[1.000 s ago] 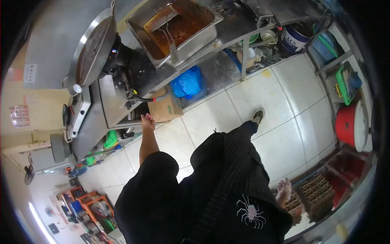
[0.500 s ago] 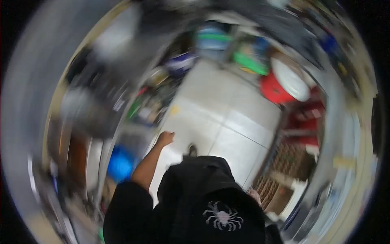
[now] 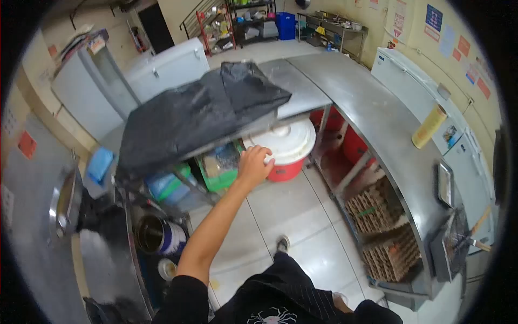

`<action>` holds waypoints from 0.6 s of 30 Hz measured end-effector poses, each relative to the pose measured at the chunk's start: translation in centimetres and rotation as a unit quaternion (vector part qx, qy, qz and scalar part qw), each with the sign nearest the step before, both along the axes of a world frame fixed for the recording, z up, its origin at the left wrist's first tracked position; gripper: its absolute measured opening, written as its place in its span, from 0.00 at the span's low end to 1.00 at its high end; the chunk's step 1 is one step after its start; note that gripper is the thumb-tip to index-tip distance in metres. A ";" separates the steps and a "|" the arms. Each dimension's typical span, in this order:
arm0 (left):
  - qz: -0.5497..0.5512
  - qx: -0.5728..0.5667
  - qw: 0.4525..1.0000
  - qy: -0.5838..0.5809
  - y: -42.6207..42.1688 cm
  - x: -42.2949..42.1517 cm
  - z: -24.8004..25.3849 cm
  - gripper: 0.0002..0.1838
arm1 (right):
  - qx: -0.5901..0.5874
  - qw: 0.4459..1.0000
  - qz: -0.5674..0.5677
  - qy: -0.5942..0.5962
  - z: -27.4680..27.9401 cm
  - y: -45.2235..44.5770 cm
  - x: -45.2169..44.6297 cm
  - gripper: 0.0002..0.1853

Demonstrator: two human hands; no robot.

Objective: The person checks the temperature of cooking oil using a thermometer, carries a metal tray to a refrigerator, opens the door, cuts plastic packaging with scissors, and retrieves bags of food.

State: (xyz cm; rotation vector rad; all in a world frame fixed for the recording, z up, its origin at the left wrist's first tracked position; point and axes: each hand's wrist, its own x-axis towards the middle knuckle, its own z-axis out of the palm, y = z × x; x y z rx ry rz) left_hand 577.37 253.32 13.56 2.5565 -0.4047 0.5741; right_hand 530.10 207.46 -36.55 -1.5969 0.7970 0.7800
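Note:
My left hand (image 3: 256, 166) is stretched forward at the near edge of a white lid (image 3: 286, 141) on a red tub (image 3: 285, 170). Its fingers are apart and bent slightly, and nothing shows in them; whether they touch the lid I cannot tell. Left of the tub sits a green crate (image 3: 220, 181) under the counter. Low beside my body, my right hand (image 3: 340, 303) shows only in a small part, its fingers hidden by my black clothing.
A steel counter (image 3: 356, 81) curves to the right, with a yellow roll (image 3: 429, 127) on it. Black sheeting (image 3: 199, 108) covers its left part. Egg trays (image 3: 391, 254) fill the lower shelf. A bucket (image 3: 172, 237) stands at the left. White freezers line the back and right.
The view has swung from the stove side to the counter with the red tub. My left arm has reached forward to the tub's lid, and its fingers have spread.

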 end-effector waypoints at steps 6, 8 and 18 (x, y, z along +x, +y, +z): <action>0.110 0.218 0.970 -0.005 -0.7 19.6 1.7 0.38 | -0.092 0.992 0.010 -0.080 12.2 6.9 26.2 0.19; 0.142 0.233 0.962 0.006 0.7 23.6 0.5 0.39 | -0.084 0.994 -0.064 -0.037 14.2 6.8 31.8 0.21; 0.146 -0.024 0.987 -0.057 16.3 33.3 9.4 0.08 | -0.148 0.976 -0.162 -0.004 15.2 6.6 36.6 0.21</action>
